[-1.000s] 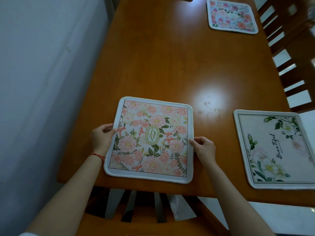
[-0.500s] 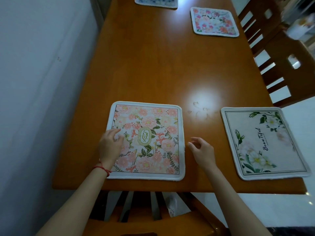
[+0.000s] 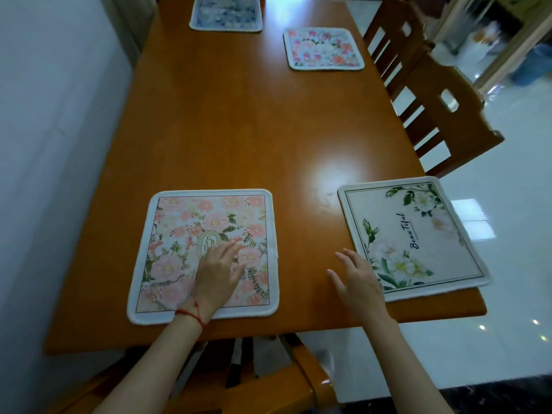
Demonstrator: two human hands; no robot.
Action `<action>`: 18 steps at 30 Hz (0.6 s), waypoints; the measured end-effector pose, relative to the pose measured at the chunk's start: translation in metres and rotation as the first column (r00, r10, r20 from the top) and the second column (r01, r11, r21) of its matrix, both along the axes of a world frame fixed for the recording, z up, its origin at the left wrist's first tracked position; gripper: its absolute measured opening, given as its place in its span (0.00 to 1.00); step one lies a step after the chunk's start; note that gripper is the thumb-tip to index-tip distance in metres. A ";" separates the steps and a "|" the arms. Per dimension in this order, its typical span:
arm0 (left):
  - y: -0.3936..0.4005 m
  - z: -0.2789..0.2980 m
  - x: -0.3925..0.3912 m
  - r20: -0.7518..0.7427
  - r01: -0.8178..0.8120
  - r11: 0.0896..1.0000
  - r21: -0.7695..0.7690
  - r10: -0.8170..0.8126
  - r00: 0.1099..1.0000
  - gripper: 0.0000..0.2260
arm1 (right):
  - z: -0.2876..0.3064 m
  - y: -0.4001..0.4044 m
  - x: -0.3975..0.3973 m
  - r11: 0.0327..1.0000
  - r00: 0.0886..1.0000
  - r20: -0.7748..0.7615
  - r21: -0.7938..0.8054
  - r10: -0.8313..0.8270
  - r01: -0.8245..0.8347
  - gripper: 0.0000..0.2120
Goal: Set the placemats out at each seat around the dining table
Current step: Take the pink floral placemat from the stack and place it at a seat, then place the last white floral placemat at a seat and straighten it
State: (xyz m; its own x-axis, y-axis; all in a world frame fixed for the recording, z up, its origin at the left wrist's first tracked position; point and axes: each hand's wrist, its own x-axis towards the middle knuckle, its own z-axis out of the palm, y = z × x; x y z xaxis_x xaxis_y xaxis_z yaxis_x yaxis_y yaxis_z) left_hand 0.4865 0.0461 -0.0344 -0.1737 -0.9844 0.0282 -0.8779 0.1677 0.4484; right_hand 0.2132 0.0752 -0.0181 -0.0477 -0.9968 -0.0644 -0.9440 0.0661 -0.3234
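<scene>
A pink floral placemat lies flat at the near end of the wooden dining table. My left hand rests on its middle with straight fingers. My right hand hovers with spread fingers over bare wood, beside the left edge of a beige placemat with white flowers at the near right. A pink-and-white floral placemat lies at the far right, and a blue placemat at the far end.
A white wall runs along the table's left side. Two wooden chairs stand at the right side, and another chair's back is below me at the near end. The floor at right is glossy white tile.
Both hands let go of the pink placemat's edges. My left hand slid onto its middle. My right hand moved right, opening toward the beige placemat. The view rose and shows the far placemats.
</scene>
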 end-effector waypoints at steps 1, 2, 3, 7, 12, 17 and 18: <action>0.002 0.001 -0.010 0.051 0.017 1.000 -0.002 -0.017 0.999 0.18 | -0.001 0.002 -0.009 1.000 1.000 -0.024 -0.023 0.019 -0.020 0.22; 0.004 0.002 -0.021 0.103 0.029 1.000 -0.007 -0.029 0.994 0.18 | -0.003 0.003 -0.019 0.998 0.998 -0.052 -0.046 0.039 -0.042 0.22; 0.006 0.003 -0.033 0.144 0.037 0.999 -0.012 -0.035 0.989 0.17 | -0.004 0.003 -0.030 0.996 0.996 -0.075 -0.060 0.057 -0.061 0.21; 0.018 0.009 -0.085 0.224 0.039 0.999 0.023 -0.043 0.974 0.20 | 0.002 0.002 -0.070 0.986 0.987 -0.098 -0.093 0.128 -0.137 0.20; 0.028 0.019 -0.138 0.182 -0.033 0.999 0.015 0.030 0.983 0.18 | 0.011 0.000 -0.115 0.974 0.974 -0.097 -0.087 0.203 -0.212 0.22; 0.033 0.031 -0.167 0.211 -0.044 0.999 0.020 0.039 0.977 0.22 | 0.016 -0.001 -0.144 0.973 0.974 -0.100 -0.089 0.205 -0.214 0.22; 0.032 0.031 -0.170 0.217 -0.041 0.999 0.021 0.036 0.976 0.23 | 0.016 -0.002 -0.146 0.974 0.974 -0.097 -0.083 0.205 -0.213 0.23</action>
State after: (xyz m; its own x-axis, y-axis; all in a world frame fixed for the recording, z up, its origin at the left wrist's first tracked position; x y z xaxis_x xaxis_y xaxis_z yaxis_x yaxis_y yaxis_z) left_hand 0.3170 0.0785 -0.0039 -0.1347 -0.9904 -0.0307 -0.9602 0.1228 0.2508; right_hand 0.0671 0.0735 -0.0020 0.1607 -0.9867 0.0235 -0.9585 -0.1617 -0.2347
